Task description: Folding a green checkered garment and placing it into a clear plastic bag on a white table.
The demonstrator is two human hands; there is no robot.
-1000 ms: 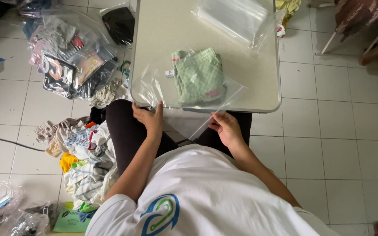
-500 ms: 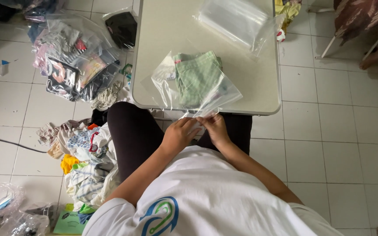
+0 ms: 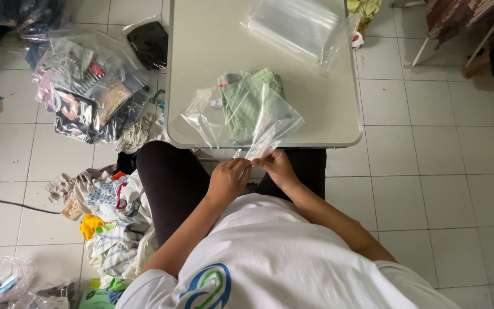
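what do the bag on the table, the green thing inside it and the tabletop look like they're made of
The bag looks like thin clear plastic film: see-through, glossy, creased, with white glare. The green garment inside seems woven cotton-like cloth: matte, checked, softly folded; the fibre cannot be told. The tabletop looks like moulded plastic or laminate: smooth, pale grey-beige, with rounded corners. Both hands, left and right, pinch the bag's near edge.

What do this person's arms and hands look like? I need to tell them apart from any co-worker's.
Both forearms are bare, with no gloves, watch or rings visible on the left hand or the right hand. The person wears a white short-sleeved shirt with a blue-and-green swirl mark on it, and dark trousers.
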